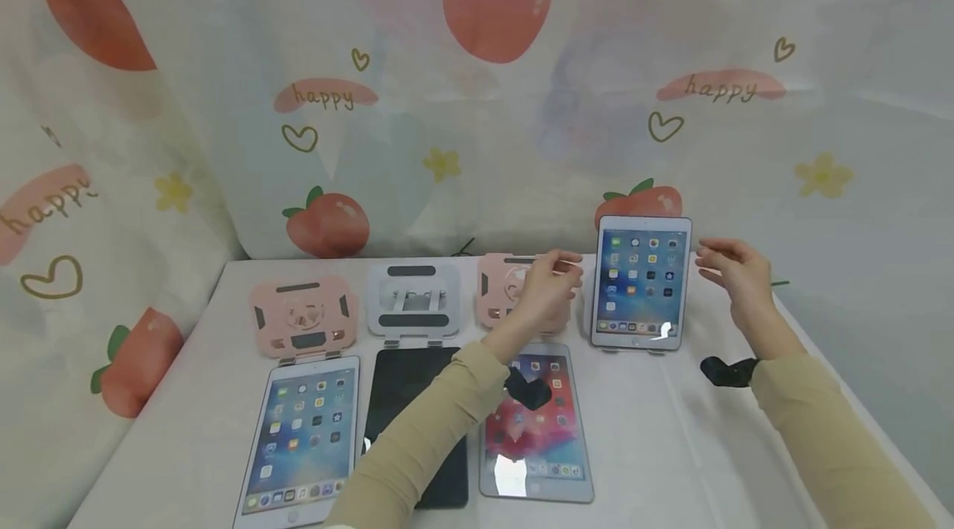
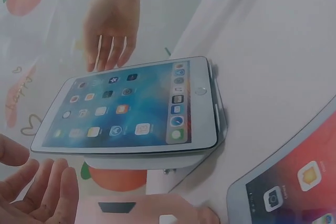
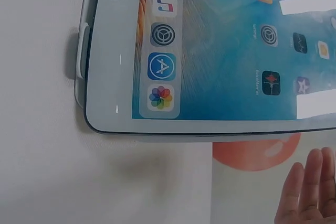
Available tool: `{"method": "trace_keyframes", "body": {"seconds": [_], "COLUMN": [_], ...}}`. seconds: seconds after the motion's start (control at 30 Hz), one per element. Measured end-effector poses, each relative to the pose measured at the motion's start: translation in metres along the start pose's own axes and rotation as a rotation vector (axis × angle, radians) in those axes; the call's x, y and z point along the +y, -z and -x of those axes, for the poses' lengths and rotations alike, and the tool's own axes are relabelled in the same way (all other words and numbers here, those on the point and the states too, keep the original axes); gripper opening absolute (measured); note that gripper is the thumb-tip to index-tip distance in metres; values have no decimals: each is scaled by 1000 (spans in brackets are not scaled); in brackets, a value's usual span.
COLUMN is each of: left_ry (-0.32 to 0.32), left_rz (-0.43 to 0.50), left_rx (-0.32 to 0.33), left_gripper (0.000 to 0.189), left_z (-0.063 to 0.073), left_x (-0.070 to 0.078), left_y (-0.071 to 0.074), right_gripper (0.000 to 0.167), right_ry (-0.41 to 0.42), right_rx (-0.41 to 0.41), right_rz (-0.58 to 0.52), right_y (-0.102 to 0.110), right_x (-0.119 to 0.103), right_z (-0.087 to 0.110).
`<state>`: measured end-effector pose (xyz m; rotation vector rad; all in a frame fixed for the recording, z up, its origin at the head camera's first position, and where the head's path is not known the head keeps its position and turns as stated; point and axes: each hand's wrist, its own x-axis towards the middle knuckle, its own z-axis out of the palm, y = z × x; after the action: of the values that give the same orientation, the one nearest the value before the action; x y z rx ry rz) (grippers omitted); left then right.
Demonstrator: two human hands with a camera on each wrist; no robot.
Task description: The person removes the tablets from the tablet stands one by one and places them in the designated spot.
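Note:
A white tablet [image 1: 641,281] with its home screen lit leans upright on a pale stand, whose small hooks [image 3: 82,51] hold its lower edge. My left hand [image 1: 551,293] is just left of the tablet, its fingers loosely bent and holding nothing; in the left wrist view this hand [image 2: 44,192] is apart from the tablet's side. On the other side is my right hand [image 1: 741,276], fingers relaxed, with a small gap to the tablet's edge. The stand's back is mostly hidden behind the tablet.
Along the back left stand a pink stand [image 1: 304,318], a pale grey stand [image 1: 413,301] and another pink stand [image 1: 493,297], partly behind my left hand. Before them lie a lit white tablet [image 1: 305,430], a dark tablet [image 1: 406,388] and a red-screened tablet [image 1: 547,446]. A patterned curtain [image 1: 477,140] hangs behind.

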<state>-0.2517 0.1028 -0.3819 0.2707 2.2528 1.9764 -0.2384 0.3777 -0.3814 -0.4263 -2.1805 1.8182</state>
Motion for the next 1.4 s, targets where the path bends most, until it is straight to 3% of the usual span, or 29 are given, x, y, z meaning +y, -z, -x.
{"method": "trace_keyframes", "body": {"seconds": [0.17,0.33,0.47,0.67,0.8,0.83,0.97,1.07,1.13,1.4], "left_ry": [-7,-10,-31,-10,0,-1,-7,0,3,5], "left_rz": [-20,-55,-81,-117,-105,-98,-93,-89,-76,-9], "left_rx": [11,18,40,90,117,118,122,122,118,87], "left_gripper": [24,23,23,23,21,21,21,20,19,24], "left_z": [-11,-20,-25,-38,-43,-44,-49,-52,-53,-55], "left_x": [8,14,17,13,14,14,15,14,12,6], "left_y": [-4,-10,-13,-24,-28,-28,-30,-31,-31,-34], "right_gripper": [14,20,26,40,38,37,32,33,35,34], "right_ry": [15,25,23,6,1,5,12,8,10,19], "right_rx": [-56,-92,-111,-104,-83,-82,-86,-66,-49,-70], "right_rz": [-35,15,-38,-33,-34,4,-12,-94,-71,-46], "right_y": [2,3,1,8,11,10,5,0,-2,9], "right_x": [0,-1,-1,31,49,47,36,29,25,53], "right_z": [-5,-9,-13,-48,-67,-66,-53,-43,-38,-69]}}
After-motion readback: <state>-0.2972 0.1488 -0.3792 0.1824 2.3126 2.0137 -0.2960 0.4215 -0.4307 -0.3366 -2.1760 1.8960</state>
